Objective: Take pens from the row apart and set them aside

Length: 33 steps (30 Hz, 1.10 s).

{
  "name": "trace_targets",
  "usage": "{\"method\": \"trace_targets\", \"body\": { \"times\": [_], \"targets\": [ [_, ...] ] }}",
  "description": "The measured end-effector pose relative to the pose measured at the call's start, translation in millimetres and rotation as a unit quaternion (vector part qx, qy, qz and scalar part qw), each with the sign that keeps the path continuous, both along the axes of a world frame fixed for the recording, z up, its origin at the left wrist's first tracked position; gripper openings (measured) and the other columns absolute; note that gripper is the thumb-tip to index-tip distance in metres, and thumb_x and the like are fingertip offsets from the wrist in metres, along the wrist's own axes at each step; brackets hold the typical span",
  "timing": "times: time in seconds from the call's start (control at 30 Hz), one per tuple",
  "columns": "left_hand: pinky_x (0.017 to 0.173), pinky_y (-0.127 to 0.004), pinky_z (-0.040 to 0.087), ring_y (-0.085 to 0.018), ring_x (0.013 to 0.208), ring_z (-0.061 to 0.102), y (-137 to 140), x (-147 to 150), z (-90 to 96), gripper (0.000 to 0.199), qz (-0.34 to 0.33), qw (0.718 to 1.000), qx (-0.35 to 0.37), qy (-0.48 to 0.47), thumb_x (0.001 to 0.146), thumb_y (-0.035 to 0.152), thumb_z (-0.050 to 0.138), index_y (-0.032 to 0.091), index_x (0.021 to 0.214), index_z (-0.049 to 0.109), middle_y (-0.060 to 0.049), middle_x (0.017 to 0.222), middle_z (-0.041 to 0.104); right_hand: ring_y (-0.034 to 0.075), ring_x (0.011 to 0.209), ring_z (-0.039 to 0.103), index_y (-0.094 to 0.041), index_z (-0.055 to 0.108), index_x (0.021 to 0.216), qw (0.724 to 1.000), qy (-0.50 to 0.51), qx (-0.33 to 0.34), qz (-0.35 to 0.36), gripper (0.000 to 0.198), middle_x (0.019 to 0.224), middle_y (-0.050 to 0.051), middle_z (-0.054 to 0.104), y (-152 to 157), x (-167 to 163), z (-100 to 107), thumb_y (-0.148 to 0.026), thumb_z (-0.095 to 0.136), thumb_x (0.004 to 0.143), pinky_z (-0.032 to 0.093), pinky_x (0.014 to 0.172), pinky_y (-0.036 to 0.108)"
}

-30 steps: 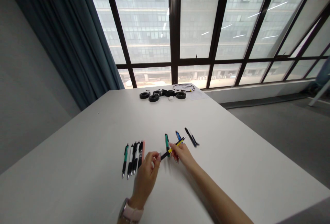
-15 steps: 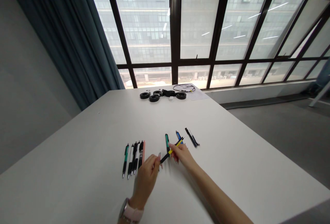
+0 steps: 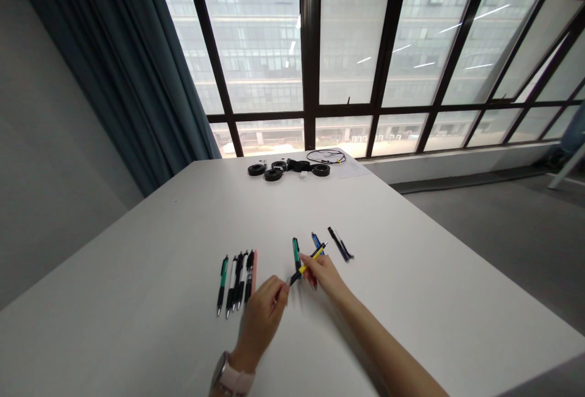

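Note:
A yellow-and-black pen [image 3: 315,254] is held slantwise above the table, its tip pointing up and right. My right hand [image 3: 325,274] pinches it around the middle. At the lower black end, the fingers of my left hand [image 3: 264,307] are closed on it; the end itself is hidden. Behind the held pen lie a green-and-black pen [image 3: 296,248] and a blue pen [image 3: 315,238], both partly covered. Left of my left hand, several pens lie side by side: a green one [image 3: 223,280] stands slightly apart, then black-and-white ones [image 3: 231,287], and a pink one [image 3: 255,269].
A black pen [image 3: 338,243] and a slimmer clear one [image 3: 342,242] lie right of my right hand. Black tape-like rolls [image 3: 273,175], a thin black cable [image 3: 326,161] and a paper sheet [image 3: 350,169] are at the white table's [image 3: 219,214] far end, before the windows.
My left hand has moved slightly up and right along the pen and its fingers have closed over the black end. My right hand and the other pens look unmoved.

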<state>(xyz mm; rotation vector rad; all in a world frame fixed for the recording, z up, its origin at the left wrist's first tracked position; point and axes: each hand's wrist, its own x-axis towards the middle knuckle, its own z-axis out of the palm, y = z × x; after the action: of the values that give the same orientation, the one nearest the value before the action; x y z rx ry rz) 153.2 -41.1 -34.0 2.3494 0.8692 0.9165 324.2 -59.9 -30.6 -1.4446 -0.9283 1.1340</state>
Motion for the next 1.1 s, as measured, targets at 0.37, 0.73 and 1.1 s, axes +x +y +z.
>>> {"method": "trace_targets", "body": {
  "times": [0.37,0.73,1.1],
  "targets": [
    [0.059,-0.025,0.042,-0.014,0.062,0.055,-2.0,0.6,7.9,0.034,0.019,1.0,-0.018,0.005,0.095,0.034,0.034,0.02,0.071,0.054,0.0,0.066,0.054,0.007,0.032,0.035,-0.018,0.051,0.043,1.0,-0.004,0.005,0.005,0.057,0.034,-0.002,0.043,-0.6,-0.5,-0.1,-0.064,0.05,0.078,0.027,0.036,0.022],
    [0.063,-0.027,0.052,-0.016,0.07,0.064,-1.4,-0.6,1.1,0.031,0.068,0.995,-0.052,-0.042,0.091,0.036,0.043,0.02,0.115,0.054,-0.006,0.091,0.067,0.006,0.03,0.036,-0.017,0.052,0.043,1.0,-0.014,0.004,0.012,0.06,0.034,-0.003,0.042,-2.5,-1.7,4.1,-0.066,0.049,0.077,0.028,0.038,0.023],
    [0.06,-0.025,0.049,-0.015,0.062,0.063,0.0,-0.3,1.0,0.032,0.065,0.997,-0.043,-0.025,0.094,0.035,0.036,0.019,0.116,0.052,0.0,0.07,0.064,0.006,0.03,0.035,-0.017,0.053,0.043,1.0,-0.011,0.017,0.016,0.064,0.033,-0.003,0.042,-2.0,-2.1,0.4,-0.074,0.049,0.071,0.027,0.036,0.023]
  ]
}}
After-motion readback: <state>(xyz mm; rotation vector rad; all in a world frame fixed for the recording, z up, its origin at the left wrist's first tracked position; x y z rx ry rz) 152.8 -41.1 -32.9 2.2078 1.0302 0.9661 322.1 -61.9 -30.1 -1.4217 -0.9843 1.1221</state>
